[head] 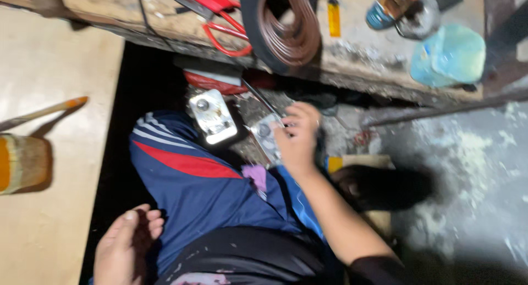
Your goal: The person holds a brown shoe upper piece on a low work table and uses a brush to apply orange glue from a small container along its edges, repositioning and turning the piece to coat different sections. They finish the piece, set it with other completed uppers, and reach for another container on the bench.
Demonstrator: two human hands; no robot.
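Right hand reaching down to a small metal plate by the knee.

The right hand (297, 136) is pinching the plate (265, 137) at its edge, fingers curled; the left hand (125, 246) is resting loosely half-open on the thigh. The plate is probably stiff, light and sharp-edged, so best gripped by its sides. A second plate (212, 115) is lying just beside it, under the workbench (363, 54) edge, where room is looking tight.

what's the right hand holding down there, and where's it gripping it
The right hand grips a shiny metal plate by its right edge, fingers curled over it. The left hand holds nothing and rests by the blue trouser leg.
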